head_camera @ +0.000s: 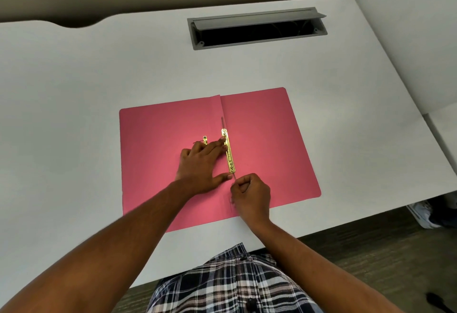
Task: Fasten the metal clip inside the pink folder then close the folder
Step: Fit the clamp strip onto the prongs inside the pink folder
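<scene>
The pink folder (269,144) lies open and flat on the white desk (99,77). A gold metal clip bar (229,154) runs along the folder's centre fold, with a thin prong sticking out at each end. My left hand (200,166) lies spread on the left leaf, its fingertips pressing the bar's left edge and its thumb near the bar's lower end. My right hand (249,194) is curled just below the bar, its fingers pinching the lower prong. A small loose gold clip piece (204,140) rests on the left leaf beyond my left hand.
A grey cable tray (257,29) with its lid open is set into the desk at the back. A white partition panel (415,40) stands on the right. The desk's front edge runs just below the folder, with a shoe (425,213) on the floor at right.
</scene>
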The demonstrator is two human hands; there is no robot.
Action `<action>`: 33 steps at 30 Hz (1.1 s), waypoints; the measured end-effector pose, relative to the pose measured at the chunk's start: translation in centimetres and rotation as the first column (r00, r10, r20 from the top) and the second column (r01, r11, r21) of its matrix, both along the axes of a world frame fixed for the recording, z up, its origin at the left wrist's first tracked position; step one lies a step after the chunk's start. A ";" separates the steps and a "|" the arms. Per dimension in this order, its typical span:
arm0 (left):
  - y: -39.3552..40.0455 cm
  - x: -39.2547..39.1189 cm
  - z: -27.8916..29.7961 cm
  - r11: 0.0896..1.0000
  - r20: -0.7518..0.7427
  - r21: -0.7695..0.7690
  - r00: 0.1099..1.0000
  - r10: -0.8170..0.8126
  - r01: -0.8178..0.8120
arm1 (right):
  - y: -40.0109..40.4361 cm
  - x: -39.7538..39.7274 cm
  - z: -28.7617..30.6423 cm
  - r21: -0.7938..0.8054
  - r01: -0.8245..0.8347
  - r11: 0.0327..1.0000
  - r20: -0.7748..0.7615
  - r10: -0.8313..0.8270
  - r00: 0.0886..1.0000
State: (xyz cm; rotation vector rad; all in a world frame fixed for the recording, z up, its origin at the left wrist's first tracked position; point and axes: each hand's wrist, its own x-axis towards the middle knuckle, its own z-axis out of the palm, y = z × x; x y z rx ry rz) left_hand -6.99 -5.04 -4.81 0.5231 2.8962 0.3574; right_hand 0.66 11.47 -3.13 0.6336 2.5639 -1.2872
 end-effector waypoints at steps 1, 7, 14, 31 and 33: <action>0.0 0.1 0.0 1.000 -0.003 -0.005 1.000 -0.002 0.002 | 0.2 0.0 -0.1 -0.021 0.008 1.000 0.002 -0.008 1.000; 0.1 1.0 0.0 1.000 0.039 -0.020 0.999 0.016 -0.015 | 1.5 -0.3 0.2 -0.063 0.015 0.998 -0.010 -0.015 1.000; -1.1 2.6 0.5 0.978 0.113 0.206 0.993 0.015 -0.038 | 6.3 -3.2 1.0 0.191 0.014 0.981 -0.134 0.012 0.991; -9.6 11.1 1.6 0.503 0.122 0.101 0.513 0.850 -0.858 | 4.4 -8.3 1.3 0.432 -0.674 0.599 -0.094 0.773 0.627; -9.4 11.2 2.0 0.457 0.137 0.107 0.468 0.873 -0.883 | 4.4 -9.3 1.0 0.486 -0.738 0.468 0.028 0.836 0.548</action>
